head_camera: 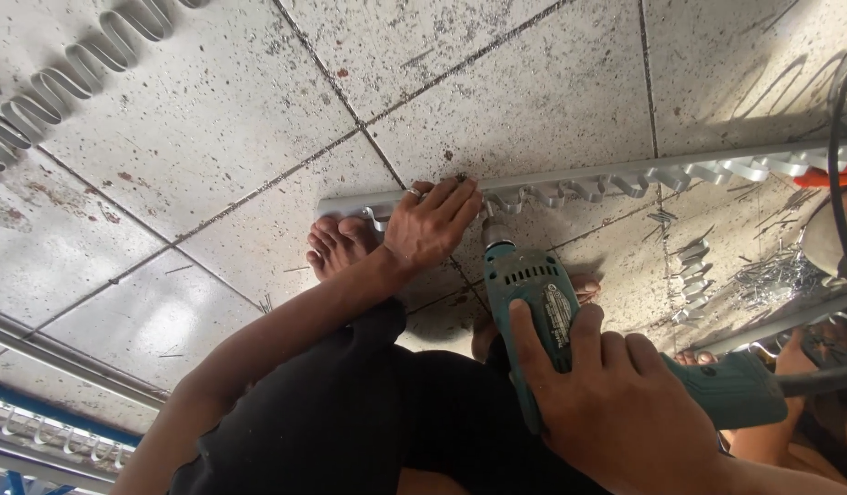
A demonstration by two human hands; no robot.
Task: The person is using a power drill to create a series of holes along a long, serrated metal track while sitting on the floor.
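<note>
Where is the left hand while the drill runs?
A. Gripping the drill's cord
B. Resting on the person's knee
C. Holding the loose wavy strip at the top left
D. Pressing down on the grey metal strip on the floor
D: the left hand lies flat on the grey metal strip, right beside the nose of the teal drill that the right hand holds.

Hidden and cut-off parts around the drill and rail

The drill (pixel 533 321) bit was hidden behind the left hand (pixel 430 225); its rear and cable left the frame at right. The grey rail (pixel 625 172) ran off the right edge, and the wavy strip (pixel 66 78) was cropped at upper left.
</note>
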